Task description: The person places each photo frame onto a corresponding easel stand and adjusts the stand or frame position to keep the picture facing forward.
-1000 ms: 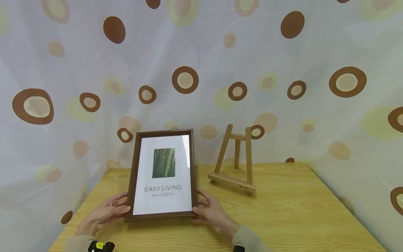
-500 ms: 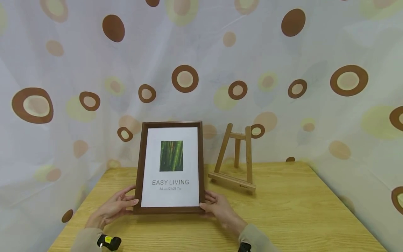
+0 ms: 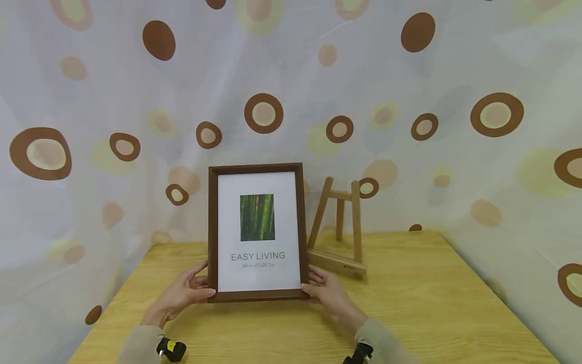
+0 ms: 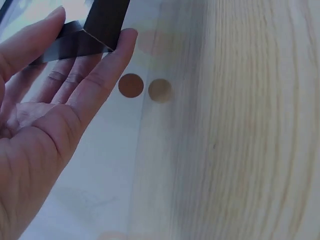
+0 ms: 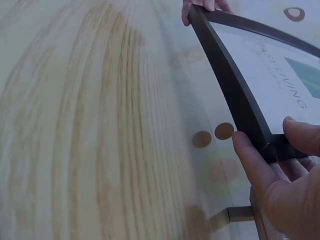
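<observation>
The left hand (image 3: pixel 181 294) and right hand (image 3: pixel 335 297) grip the picture frame (image 3: pixel 257 232) by its 2 lower corners, which should keep it level above the table (image 3: pixel 423 293), near-left of the easel (image 3: pixel 356 222); fingertips behind it are hard to see.

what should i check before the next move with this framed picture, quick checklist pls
1. Left hand grips the lower left corner of the framed picture: ok
2. Right hand grips the lower right corner: ok
3. Print faces the person, lettering right way up: ok
4. Easel stands upright on the table: ok
5. Whole easel ledge in sight from the head view: not ok, its left end is hidden behind the framed picture
6. Easel steady enough for the load: cannot tell
</observation>
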{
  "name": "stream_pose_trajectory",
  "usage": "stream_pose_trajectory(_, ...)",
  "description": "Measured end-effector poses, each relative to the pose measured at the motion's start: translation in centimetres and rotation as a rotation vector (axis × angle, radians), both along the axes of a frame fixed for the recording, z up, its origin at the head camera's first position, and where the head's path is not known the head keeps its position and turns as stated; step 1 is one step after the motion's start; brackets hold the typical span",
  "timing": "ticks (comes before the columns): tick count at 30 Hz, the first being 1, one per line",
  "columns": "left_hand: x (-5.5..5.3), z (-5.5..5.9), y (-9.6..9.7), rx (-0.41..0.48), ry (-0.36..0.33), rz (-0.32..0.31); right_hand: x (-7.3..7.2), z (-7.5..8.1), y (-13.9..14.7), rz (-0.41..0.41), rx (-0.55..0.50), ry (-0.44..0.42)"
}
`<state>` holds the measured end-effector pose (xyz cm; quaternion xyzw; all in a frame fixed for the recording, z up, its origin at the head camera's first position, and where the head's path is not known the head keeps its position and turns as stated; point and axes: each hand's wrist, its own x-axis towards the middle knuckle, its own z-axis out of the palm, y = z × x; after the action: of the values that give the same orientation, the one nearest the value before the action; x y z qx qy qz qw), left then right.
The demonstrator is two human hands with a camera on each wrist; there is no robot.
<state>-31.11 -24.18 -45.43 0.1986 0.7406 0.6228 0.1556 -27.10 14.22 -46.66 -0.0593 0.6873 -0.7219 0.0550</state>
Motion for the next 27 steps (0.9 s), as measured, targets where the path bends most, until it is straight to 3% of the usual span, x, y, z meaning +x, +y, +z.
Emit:
stream_pose_trajectory(13, -1.5, 0.2, 4.3, -0.075, 0.107, 0.083, -0.6, 0.2, 2.5, -0.166, 0.032, 0.021)
stream_pose_trajectory(27, -2.7, 0.3, 6.9, -0.049, 0.152, 0.142, -0.8, 1.5, 4.1, -0.187, 0.080, 0.026)
